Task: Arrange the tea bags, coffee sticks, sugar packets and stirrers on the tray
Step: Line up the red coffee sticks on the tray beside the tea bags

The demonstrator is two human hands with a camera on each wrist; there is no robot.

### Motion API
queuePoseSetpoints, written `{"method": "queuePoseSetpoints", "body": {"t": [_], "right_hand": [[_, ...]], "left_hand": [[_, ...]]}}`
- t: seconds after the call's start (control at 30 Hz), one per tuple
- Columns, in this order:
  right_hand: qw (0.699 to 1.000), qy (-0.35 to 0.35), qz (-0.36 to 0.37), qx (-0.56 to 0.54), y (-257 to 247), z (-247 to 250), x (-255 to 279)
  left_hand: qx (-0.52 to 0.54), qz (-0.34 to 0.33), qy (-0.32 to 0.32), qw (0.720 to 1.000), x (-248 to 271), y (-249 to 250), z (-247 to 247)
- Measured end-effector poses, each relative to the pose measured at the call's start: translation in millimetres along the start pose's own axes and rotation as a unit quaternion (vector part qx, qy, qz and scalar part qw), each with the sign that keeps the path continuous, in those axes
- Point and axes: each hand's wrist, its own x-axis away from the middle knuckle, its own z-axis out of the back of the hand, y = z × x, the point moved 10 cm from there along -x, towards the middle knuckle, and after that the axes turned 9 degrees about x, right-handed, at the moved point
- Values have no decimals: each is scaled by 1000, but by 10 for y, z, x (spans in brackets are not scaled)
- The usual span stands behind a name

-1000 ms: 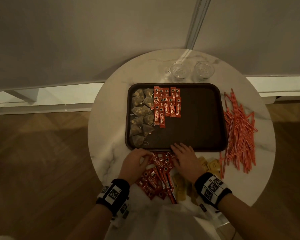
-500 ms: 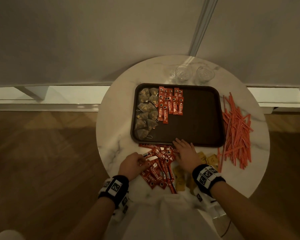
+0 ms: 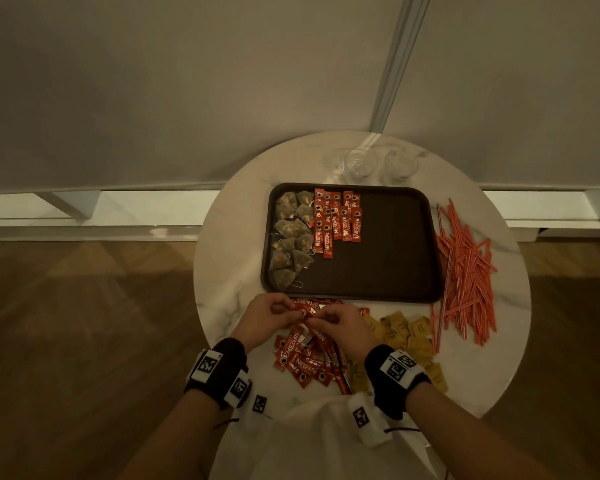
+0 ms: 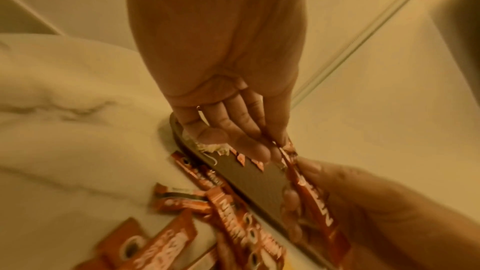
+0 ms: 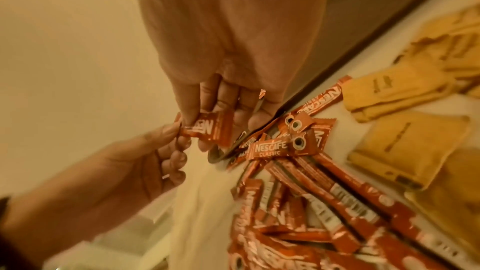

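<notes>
A dark brown tray [image 3: 395,258] lies on the round marble table. Tea bags [image 3: 290,237] fill its left side, and red coffee sticks [image 3: 336,220] lie in rows beside them. More red coffee sticks [image 3: 303,360] are heaped in front of the tray, with yellow sugar packets [image 3: 406,332] to their right and orange stirrers [image 3: 465,268] at the far right. My left hand [image 3: 284,311] and right hand [image 3: 326,318] meet just above the heap. Both pinch the same small bunch of coffee sticks [image 5: 207,128], which also shows in the left wrist view [image 4: 313,202].
Two clear glasses [image 3: 357,164] [image 3: 400,166] stand behind the tray near the wall. The table's rim [image 3: 201,289] is close to my left hand. A white cloth [image 3: 312,441] hangs at the near edge. Wooden floor lies on both sides.
Both hands have lifted off the heap of coffee sticks and come together, now pinching sticks between them. My head has pulled back, so the table looks smaller.
</notes>
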Motion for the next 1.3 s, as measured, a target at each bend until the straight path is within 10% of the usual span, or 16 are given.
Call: {"method": "queuePoseSetpoints", "body": {"t": [0.7,1.0,1.3], "right_hand": [[989,74,-88,-88,523,391,-108],[982,111,-154,17,802,898,-476],[973,139,-169,65,832,1062,-973]], "left_hand": [[62,11,27,998,-486,226,-337],[-289,-74,-19,954,-723,172,-598],[-424,-75,-96,898,-719,-60,-834]]}}
